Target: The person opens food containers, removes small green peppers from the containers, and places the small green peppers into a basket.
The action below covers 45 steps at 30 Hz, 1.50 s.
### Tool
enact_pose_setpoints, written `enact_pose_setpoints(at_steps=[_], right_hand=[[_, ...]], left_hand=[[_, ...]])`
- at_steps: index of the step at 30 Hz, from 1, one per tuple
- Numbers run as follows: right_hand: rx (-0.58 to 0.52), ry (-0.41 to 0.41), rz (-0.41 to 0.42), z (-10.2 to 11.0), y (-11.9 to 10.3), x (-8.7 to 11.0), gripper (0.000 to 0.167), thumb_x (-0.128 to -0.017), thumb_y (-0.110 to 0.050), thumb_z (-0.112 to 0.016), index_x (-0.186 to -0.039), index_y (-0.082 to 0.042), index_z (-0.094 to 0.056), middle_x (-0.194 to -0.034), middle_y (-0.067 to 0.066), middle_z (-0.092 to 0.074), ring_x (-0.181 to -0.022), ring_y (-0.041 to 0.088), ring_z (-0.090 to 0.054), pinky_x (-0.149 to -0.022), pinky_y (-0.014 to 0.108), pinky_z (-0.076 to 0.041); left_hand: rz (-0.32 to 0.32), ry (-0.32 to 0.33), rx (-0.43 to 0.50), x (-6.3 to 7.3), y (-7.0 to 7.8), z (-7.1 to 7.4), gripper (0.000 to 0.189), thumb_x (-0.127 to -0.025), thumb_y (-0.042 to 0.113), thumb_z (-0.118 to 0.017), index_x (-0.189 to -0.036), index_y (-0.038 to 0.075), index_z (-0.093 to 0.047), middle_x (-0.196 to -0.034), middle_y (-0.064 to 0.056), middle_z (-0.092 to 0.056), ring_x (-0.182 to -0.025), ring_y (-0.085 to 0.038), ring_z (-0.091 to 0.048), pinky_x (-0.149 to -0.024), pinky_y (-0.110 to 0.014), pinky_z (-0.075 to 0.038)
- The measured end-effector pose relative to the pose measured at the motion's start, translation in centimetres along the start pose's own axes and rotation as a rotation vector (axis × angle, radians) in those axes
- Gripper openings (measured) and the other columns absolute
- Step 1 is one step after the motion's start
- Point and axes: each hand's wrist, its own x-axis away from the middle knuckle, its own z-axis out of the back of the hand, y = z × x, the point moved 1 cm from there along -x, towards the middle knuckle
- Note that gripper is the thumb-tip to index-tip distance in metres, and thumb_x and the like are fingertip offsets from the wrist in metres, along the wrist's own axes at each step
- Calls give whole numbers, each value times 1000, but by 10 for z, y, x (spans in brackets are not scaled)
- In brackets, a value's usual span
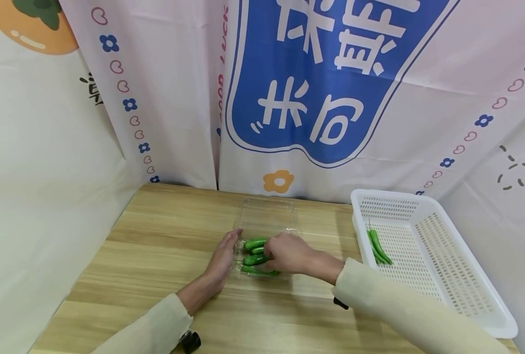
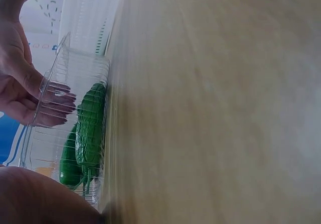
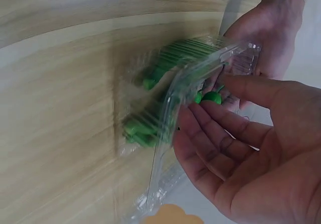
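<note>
Several green chili peppers [image 1: 255,259] lie side by side in a clear plastic clamshell box [image 2: 90,63] on the table. Its transparent lid [image 1: 269,212] is folded back, away from the person. Along the box's left side, my left hand [image 1: 219,258] rests with extended fingers. My right hand [image 1: 287,252] reaches in from the right, over the peppers. In the right wrist view its fingers [image 3: 200,133] are loosely bent inside the rim, and a green pepper [image 3: 211,97] shows just beyond them. The left wrist view shows those fingertips above the peppers, with no pepper between them.
A white perforated plastic basket [image 1: 466,255] stands at the table's right, with a few long green peppers [image 1: 379,246] against its left wall. The wooden table [image 1: 156,246] ends at a printed cloth backdrop [image 1: 178,123] behind, with cloth walls at both sides.
</note>
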Motion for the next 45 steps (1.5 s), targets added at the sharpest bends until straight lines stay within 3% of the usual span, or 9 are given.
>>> enact_pose_setpoints(at_steps=[5, 12, 22, 26, 35, 45], right_hand=[[-8, -31, 12, -3, -4, -7, 47, -92, -30, -83, -58, -19, -53, -51, -14, -38, -53, 8, -37, -48, 24, -30], [-16, -80, 29, -8, -9, -18, 33, -92, -23, -84, -65, -18, -66, -56, -13, -52, -55, 6, -45, -50, 23, -38], [16, -103, 0, -16, -9, -26, 31, -87, -23, -88, -63, -19, -68, -58, -13, -56, -59, 8, -51, -52, 27, -43], [26, -111, -18, -19, -9, -28, 34, -86, -24, -89, -62, -20, -65, -57, -13, -54, -58, 8, -50, -51, 27, -42], [82, -97, -27, -29, -7, -30, 53, -87, -18, -86, -55, -21, -44, -50, -12, -34, -52, 8, -32, -46, 23, -28], [107, -45, 39, -33, -4, -32, 52, -83, -14, -86, -57, -21, -43, -55, -11, -36, -55, 8, -35, -49, 23, -31]], left_hand=[[8, 0, -5, 1, 2, 0, 56, -117, 36, -23, -166, 8, -29, -175, -18, -19, -163, -40, -4, -129, -66, -2], [12, 13, 1, 0, 2, 0, 56, -117, 35, -24, -165, 7, -30, -175, -18, -20, -163, -39, -3, -130, -65, -2], [10, 5, 8, 1, 2, 0, 55, -117, 34, -24, -166, 8, -29, -175, -17, -20, -163, -39, -3, -130, -65, -2], [13, 11, 5, 1, 2, -1, 55, -117, 34, -24, -166, 9, -30, -175, -17, -19, -163, -38, -3, -130, -64, -2], [7, 18, 4, 0, 1, -1, 55, -117, 33, -24, -165, 7, -31, -175, -18, -21, -163, -39, -4, -130, -63, -4], [-3, 27, 15, -1, 1, -2, 54, -117, 32, -24, -164, 5, -31, -174, -19, -21, -163, -38, -6, -131, -61, -6]])
